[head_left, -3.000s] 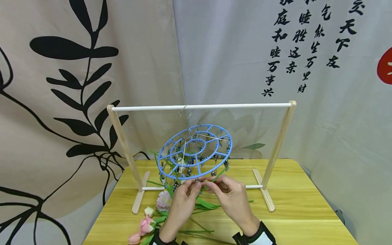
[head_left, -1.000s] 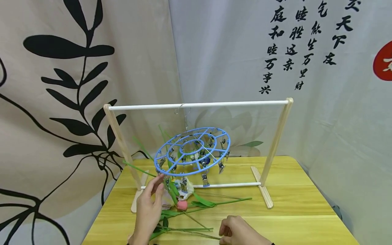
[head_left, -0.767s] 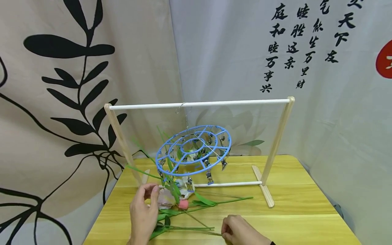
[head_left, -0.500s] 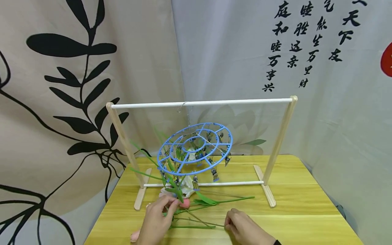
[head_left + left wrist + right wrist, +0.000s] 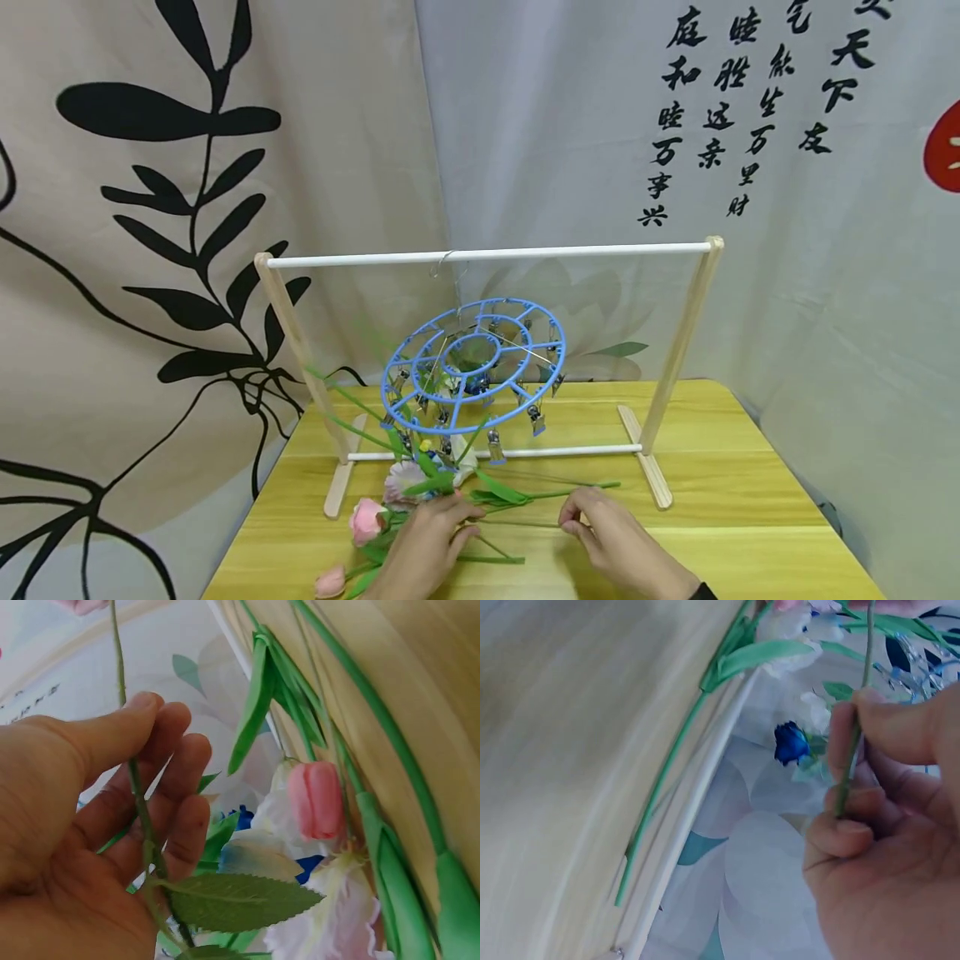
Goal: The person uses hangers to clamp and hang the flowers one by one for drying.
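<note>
Above the tabletop, both hands hold one thin green flower stem [image 5: 521,523]. My left hand [image 5: 431,537] pinches it between thumb and fingers near a serrated leaf [image 5: 240,901]. Farther along, the fingers of my right hand [image 5: 611,533] grip the stem toward its end. A pink rose [image 5: 366,522] shows left of my left hand, but the hand hides whether this stem leads to it. Behind the hands, a blue round clip hanger [image 5: 450,431] hangs tilted with several metal clips. A ruffled pale purple flower [image 5: 402,482] and a pink tulip [image 5: 316,799] are close by.
The hanger hooks on the white top bar [image 5: 525,252] of a wooden stand, whose lower bar [image 5: 570,452] crosses behind the flowers. Another pink bud [image 5: 330,582] lies front left on the table [image 5: 750,517]. A blue rose [image 5: 789,742] hangs among the clips.
Both hands have left the hanger's front rim. My left hand has come down to the flowers and taken the stem; my right hand has lifted its end. The hanger has turned and swung slightly.
</note>
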`<act>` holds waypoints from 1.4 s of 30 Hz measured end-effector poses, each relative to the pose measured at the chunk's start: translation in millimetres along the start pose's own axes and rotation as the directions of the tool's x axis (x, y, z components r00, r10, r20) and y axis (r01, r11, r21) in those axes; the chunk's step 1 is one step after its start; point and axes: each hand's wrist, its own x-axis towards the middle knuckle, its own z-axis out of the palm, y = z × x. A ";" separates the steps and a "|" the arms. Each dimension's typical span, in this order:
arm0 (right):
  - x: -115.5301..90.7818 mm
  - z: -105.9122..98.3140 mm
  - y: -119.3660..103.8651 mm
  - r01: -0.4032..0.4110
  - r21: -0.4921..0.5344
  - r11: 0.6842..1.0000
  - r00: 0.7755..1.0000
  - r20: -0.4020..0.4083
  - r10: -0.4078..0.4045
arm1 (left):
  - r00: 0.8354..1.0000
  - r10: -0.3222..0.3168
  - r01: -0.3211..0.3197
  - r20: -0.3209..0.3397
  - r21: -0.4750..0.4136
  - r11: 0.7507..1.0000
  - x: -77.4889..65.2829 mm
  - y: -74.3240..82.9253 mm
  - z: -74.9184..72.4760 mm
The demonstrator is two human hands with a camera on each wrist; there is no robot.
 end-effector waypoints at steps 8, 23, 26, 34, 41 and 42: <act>5.6 -9.5 -11.1 -0.063 -0.037 0.997 0.968 -0.247 0.052 | 0.997 -0.062 0.057 -0.053 -0.093 0.994 9.2 2.1 -1.5; 16.3 2.7 -7.8 -0.105 0.296 0.949 0.889 -0.400 0.223 | 0.962 -0.264 0.215 -0.069 -0.407 0.888 21.5 28.6 5.5; 20.9 7.1 -14.3 -0.051 0.343 0.938 0.911 -0.368 0.184 | 0.960 -0.273 0.219 -0.063 -0.437 0.872 26.3 36.4 9.0; 34.9 6.0 -31.8 0.140 0.493 0.859 0.919 -0.387 0.072 | 0.960 -0.269 0.197 -0.082 -0.487 0.851 41.1 55.6 16.8; 43.3 -8.1 -39.0 0.167 0.482 0.860 0.894 -0.441 0.074 | 0.919 -0.376 0.289 -0.117 -0.448 0.846 47.5 66.2 3.8; 44.6 -10.2 -39.9 0.167 0.478 0.862 0.891 -0.447 0.075 | 0.916 -0.387 0.306 -0.102 -0.445 0.841 47.9 67.9 0.8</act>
